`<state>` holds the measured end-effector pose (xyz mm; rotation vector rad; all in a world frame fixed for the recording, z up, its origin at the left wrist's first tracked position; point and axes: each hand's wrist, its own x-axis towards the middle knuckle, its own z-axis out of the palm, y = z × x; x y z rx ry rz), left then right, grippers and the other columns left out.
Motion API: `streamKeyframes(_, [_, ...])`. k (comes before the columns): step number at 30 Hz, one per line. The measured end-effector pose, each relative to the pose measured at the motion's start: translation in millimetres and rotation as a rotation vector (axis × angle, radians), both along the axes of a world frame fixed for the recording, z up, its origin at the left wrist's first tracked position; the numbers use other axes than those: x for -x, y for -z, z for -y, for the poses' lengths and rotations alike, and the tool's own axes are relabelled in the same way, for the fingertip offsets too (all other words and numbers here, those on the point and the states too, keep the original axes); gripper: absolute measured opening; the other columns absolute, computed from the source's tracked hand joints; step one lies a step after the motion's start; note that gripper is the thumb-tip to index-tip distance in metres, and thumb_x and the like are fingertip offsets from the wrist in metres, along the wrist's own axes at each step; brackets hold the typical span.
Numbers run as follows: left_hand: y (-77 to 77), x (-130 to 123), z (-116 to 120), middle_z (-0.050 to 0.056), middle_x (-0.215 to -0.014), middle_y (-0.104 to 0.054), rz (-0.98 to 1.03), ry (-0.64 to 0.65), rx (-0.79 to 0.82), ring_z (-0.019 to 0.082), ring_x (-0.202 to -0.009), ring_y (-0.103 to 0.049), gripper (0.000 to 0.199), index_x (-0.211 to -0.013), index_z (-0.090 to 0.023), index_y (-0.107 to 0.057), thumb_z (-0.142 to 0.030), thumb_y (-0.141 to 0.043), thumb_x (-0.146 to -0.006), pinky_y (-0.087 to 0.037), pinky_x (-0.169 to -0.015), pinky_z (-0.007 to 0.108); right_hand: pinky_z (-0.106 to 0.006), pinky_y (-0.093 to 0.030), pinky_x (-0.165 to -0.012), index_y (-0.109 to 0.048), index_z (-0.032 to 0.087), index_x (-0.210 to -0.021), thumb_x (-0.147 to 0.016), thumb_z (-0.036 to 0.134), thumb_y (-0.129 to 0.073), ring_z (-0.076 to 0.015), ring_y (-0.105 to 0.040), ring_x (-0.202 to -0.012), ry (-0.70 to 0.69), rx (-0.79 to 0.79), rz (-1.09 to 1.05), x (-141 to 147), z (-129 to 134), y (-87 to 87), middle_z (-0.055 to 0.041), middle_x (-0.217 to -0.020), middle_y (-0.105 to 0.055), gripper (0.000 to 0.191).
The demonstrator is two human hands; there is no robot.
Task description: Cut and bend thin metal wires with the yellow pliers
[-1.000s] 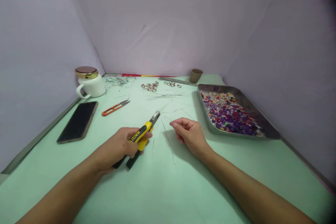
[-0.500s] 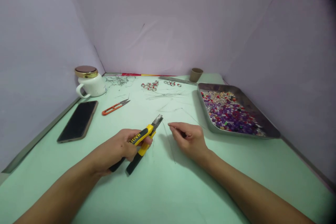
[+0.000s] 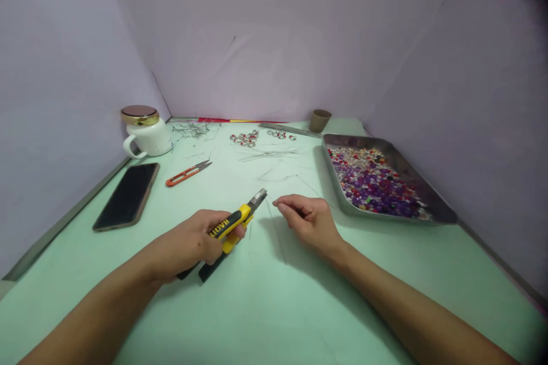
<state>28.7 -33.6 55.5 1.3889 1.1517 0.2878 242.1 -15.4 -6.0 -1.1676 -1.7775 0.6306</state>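
My left hand (image 3: 203, 242) is wrapped round yellow and black pliers (image 3: 240, 218), whose metal jaws point up and to the right. Just right of the jaws, my right hand (image 3: 310, 221) is closed, thumb and forefinger pinched together. What it pinches is too small to make out. Between the hands a thin wire (image 3: 277, 234) runs down over the green tabletop. More thin wires (image 3: 272, 154) lie farther back, in front of small rings with red and clear beads (image 3: 245, 138).
On the left are orange snips (image 3: 187, 173), a phone (image 3: 127, 197) and a lidded white mug (image 3: 149, 138). A metal tray (image 3: 342, 197) of loose beads stands on the right, with a brown cup (image 3: 320, 120) behind it. Tangled wire (image 3: 192, 130) lies at the back left.
The plier handles have come closer together in my left hand, and the jaws look more closed. My right hand has barely moved.
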Motion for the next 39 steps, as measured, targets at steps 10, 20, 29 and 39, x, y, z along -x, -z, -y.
streamKeyframes(10, [0.0,-2.3,0.0,-0.005,-0.061,-0.033,-0.075,0.001,-0.011,0.01,-0.054,-0.027,0.028,-0.076,-0.018,-0.051,-0.01,-0.038,-0.052,-0.02,-0.047,0.024,-0.024,-0.046,-0.055,-0.069,0.018,-0.077,-0.076,0.016,-0.051,-0.0146,-0.061,-0.059,-0.018,-0.102,0.061,-0.9,0.4,3.4,-0.0025,-0.069,-0.069,0.018])
streamKeyframes(20, [1.7,-0.6,1.2,-0.005,-0.058,-0.032,-0.142,0.001,-0.042,0.009,-0.052,-0.027,0.027,-0.076,-0.019,-0.052,-0.011,-0.037,-0.054,-0.022,-0.045,0.023,-0.025,-0.048,-0.058,-0.069,0.02,-0.079,-0.076,0.017,-0.052,-0.0159,-0.063,-0.062,-0.01,-0.11,0.067,-0.8,1.0,3.7,-0.0025,-0.072,-0.07,0.018])
streamKeyframes(29, [2.9,-1.0,2.5,-0.005,-0.06,-0.033,-0.103,0.003,-0.052,0.009,-0.052,-0.027,0.027,-0.075,-0.019,-0.051,-0.009,-0.036,-0.055,-0.023,-0.046,0.022,-0.024,-0.046,-0.055,-0.069,0.02,-0.079,-0.076,0.016,-0.051,-0.0146,-0.062,-0.058,0.002,-0.141,0.083,0.5,2.2,3.6,-0.0022,-0.07,-0.07,0.019])
streamKeyframes(39, [1.2,-3.6,2.9,-0.005,-0.06,-0.032,-0.096,-0.016,-0.039,0.009,-0.051,-0.026,0.026,-0.074,-0.018,-0.05,-0.01,-0.036,-0.054,-0.021,-0.045,0.023,-0.025,-0.046,-0.055,-0.069,0.021,-0.08,-0.075,0.016,-0.05,-0.0145,-0.061,-0.057,0.004,-0.141,0.066,1.0,2.4,5.7,-0.0019,-0.068,-0.069,0.02])
